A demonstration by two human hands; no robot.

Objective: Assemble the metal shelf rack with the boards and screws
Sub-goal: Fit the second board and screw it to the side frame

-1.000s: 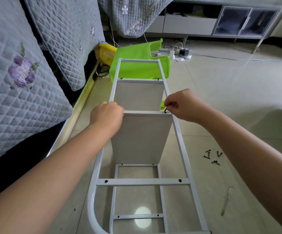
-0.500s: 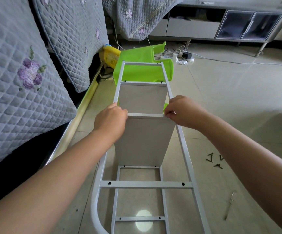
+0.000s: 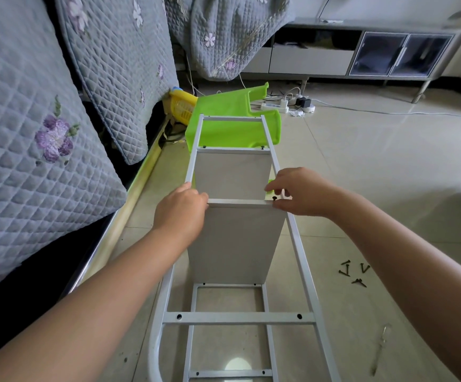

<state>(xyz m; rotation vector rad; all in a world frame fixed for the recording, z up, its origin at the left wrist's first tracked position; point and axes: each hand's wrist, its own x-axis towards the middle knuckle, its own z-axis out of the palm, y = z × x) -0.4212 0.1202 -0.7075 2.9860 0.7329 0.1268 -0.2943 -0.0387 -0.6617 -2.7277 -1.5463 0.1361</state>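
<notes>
Here two hands (image 3: 181, 209) (image 3: 295, 193) steady two boards (image 3: 236, 244) (image 3: 230, 173).

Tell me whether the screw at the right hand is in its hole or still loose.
In its hole, depth unclear: the screw stands in the crossbar beside the right hand fingertips.

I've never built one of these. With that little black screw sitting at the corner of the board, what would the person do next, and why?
Probably twist the screw down by the right hand, whose fingertips sit at it on the crossbar. Its head stands proud, and the left hand grips the board at the other end.
</notes>
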